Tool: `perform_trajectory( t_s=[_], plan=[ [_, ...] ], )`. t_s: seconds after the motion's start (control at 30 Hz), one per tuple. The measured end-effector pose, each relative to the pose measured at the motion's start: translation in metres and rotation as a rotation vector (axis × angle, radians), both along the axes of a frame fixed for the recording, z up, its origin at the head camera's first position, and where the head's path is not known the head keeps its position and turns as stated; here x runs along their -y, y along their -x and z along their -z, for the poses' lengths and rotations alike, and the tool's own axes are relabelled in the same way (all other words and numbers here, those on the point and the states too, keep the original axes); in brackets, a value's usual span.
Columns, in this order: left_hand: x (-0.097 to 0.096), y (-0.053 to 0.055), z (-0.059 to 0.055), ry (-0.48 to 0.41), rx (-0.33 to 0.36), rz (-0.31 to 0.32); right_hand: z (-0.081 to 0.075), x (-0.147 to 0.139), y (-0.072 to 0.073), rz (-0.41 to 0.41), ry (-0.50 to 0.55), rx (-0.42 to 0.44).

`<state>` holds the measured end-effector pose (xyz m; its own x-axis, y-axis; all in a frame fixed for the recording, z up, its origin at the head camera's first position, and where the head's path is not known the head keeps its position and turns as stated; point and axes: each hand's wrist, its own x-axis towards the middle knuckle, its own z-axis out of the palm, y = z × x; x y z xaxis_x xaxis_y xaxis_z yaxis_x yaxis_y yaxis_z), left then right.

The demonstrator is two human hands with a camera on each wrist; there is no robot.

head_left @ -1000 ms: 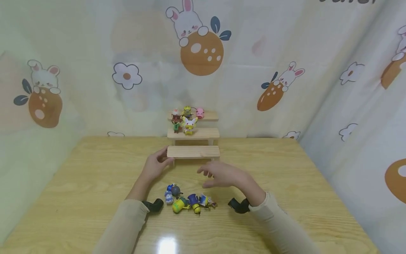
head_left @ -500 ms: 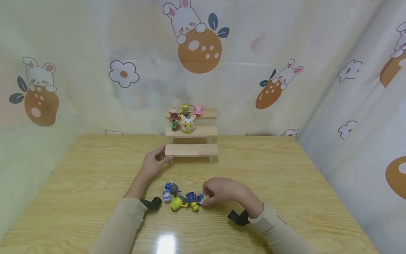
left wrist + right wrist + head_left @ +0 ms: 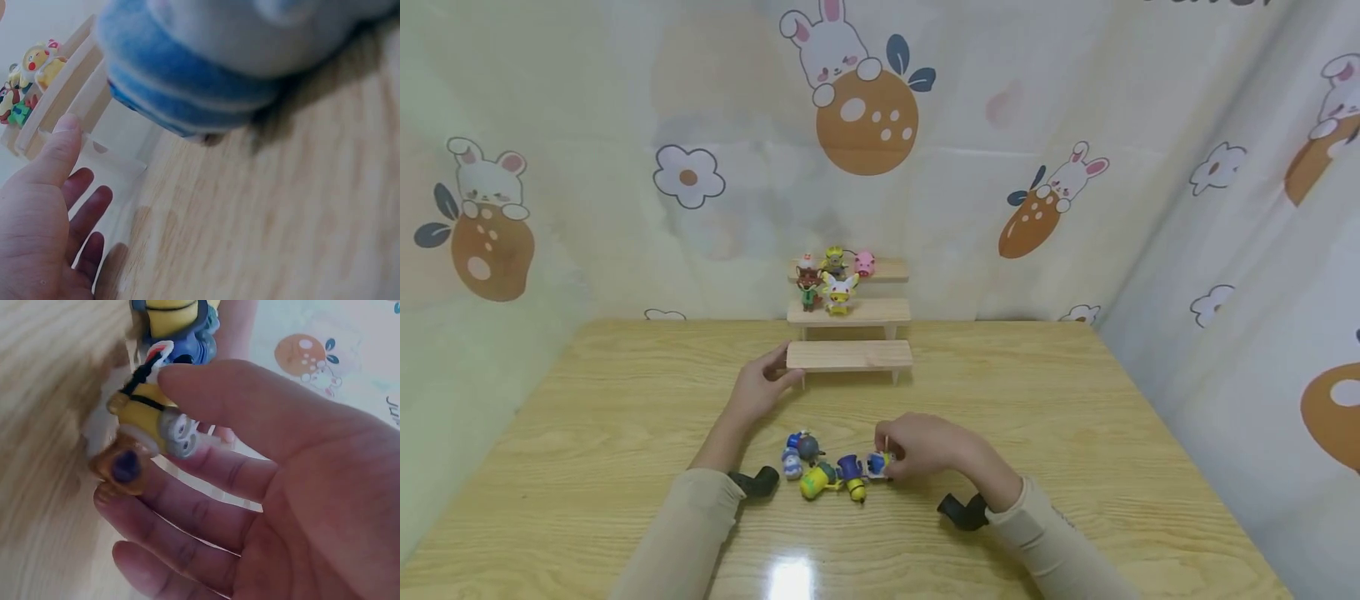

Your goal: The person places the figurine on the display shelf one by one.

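Observation:
In the head view my left hand (image 3: 758, 392) holds the left end of the lowest step of a wooden tiered display shelf (image 3: 850, 354). Its thumb rests on the step's edge in the left wrist view, with the other visible fingers spread below. On the table, my right hand (image 3: 925, 446) pinches a small Minion figurine (image 3: 147, 415) between thumb and fingers; this toy has grey goggles and a brown part. Beside it lie a blue-and-yellow Minion figurine (image 3: 852, 477), a yellow figurine (image 3: 816, 482), a grey round-headed figurine (image 3: 808, 448) and a blue-and-white figurine (image 3: 792, 463).
Several figurines stand on the upper steps, including a fox (image 3: 808, 290), a white-and-yellow figure (image 3: 839, 293) and a pink pig (image 3: 864, 264). Black wrist mounts (image 3: 962, 512) project from both sleeves. A patterned curtain (image 3: 752, 233) hangs behind the wooden table (image 3: 1015, 392).
My right hand has come down toward the figurines and taken hold of the rightmost Minion, which has turned slightly. My left hand has stayed at the shelf.

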<state>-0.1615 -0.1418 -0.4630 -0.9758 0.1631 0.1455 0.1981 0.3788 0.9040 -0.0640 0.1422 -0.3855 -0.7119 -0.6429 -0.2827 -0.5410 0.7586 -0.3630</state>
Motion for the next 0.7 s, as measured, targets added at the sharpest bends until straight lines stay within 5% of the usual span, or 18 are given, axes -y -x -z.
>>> perform_trajectory(
  t_s=[0.37, 0.7],
  plan=[
    [0.001, -0.001, 0.001, 0.004, -0.003, -0.002, -0.006, -0.014, 0.013, 0.087, 0.111, -0.059],
    [0.0, -0.002, 0.0, 0.019, -0.007, 0.001, -0.006, -0.022, 0.02, 0.05, 0.165, -0.182]
  ],
)
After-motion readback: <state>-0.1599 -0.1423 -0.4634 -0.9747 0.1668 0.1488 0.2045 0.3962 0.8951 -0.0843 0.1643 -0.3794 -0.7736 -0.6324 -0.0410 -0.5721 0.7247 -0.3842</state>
